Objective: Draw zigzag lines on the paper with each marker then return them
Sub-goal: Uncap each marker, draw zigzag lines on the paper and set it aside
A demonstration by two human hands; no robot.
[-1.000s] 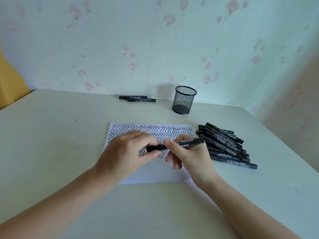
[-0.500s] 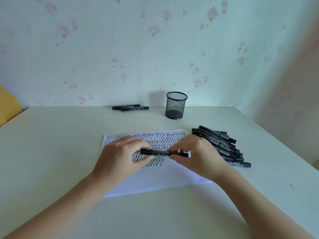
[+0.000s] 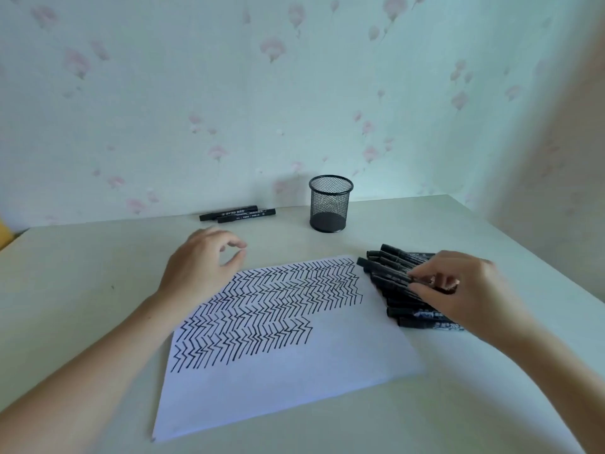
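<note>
A white paper (image 3: 294,381) lies on the table, its upper half filled with rows of black zigzag lines (image 3: 278,306). A pile of black markers (image 3: 397,257) lies just right of the paper. My right hand (image 3: 468,290) rests over this pile, thumb and fingers pinched on one capped black marker (image 3: 383,269) that lies on top of the others. My left hand (image 3: 199,260) hovers beyond the paper's upper left corner, fingers loosely curled and holding nothing.
A black mesh pen cup (image 3: 330,204) stands near the wall behind the paper. Two more black markers (image 3: 237,213) lie side by side at the back, left of the cup. The pale table (image 3: 82,290) ends at a wall behind and on the right.
Both hands held one marker over the paper before. My right hand has carried it right to the pile, and my left hand has let go and moved up and away.
</note>
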